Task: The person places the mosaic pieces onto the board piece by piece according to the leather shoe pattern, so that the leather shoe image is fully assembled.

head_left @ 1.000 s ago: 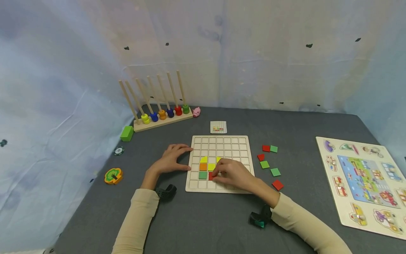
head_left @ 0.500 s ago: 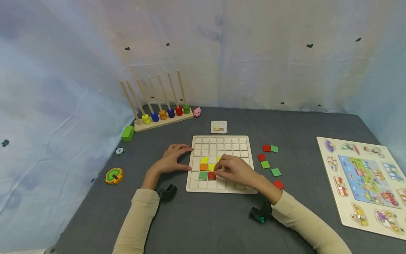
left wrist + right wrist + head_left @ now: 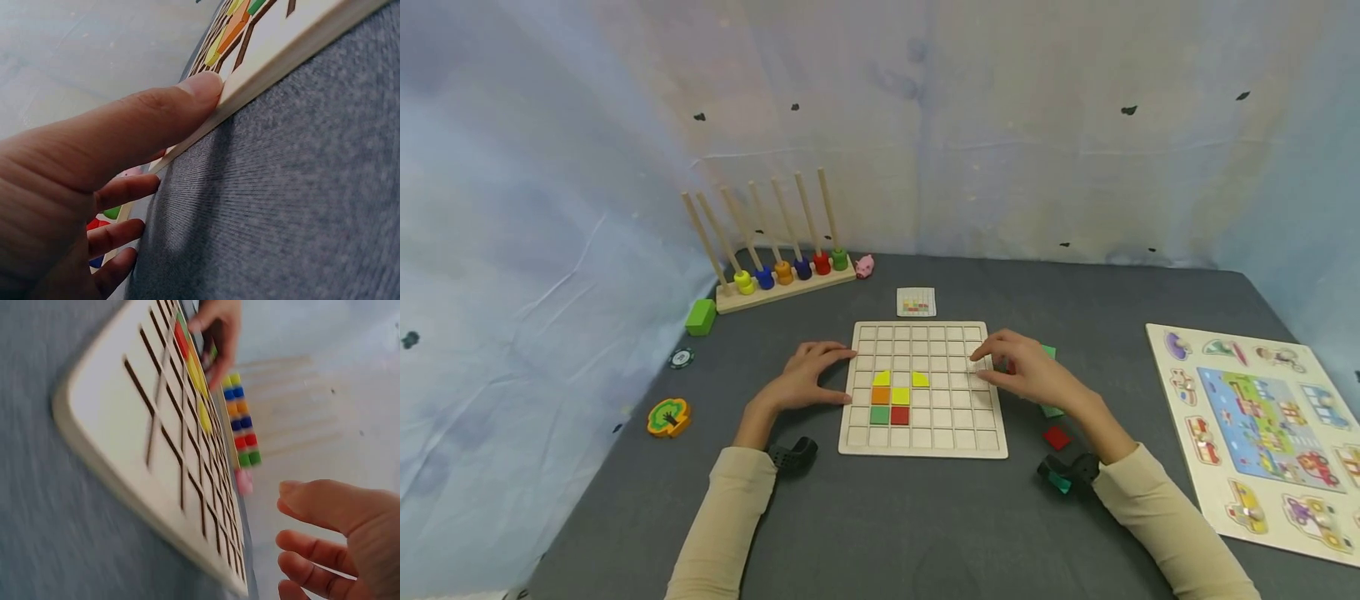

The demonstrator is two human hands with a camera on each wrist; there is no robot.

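Observation:
A pale wooden grid board (image 3: 955, 436) lies on the dark table. Set in its cells are an orange square tile (image 3: 881, 396), a yellow square (image 3: 900, 397), a green square (image 3: 879, 415), a red square (image 3: 899, 415) and two yellow pieces with a cut corner (image 3: 920, 380). My left hand (image 3: 801, 379) rests at the board's left side, its thumb (image 3: 203, 90) on the edge in the left wrist view. Over the right edge is my right hand (image 3: 1033, 373), thumb and fingers apart, nothing between them. It partly covers the loose tiles, including a green one (image 3: 1049, 352).
A loose red tile (image 3: 1057, 437) lies right of the board. Behind stand a small pattern card (image 3: 916, 302), a peg stacker (image 3: 790, 287) and a pink pig (image 3: 864, 266). A picture puzzle (image 3: 1187, 467) lies far right; a tree toy (image 3: 668, 416) and green block (image 3: 701, 317) are left.
My right hand has let go of the red tile, now lying in its cell, and moved right to the board's right edge. My left hand stays put.

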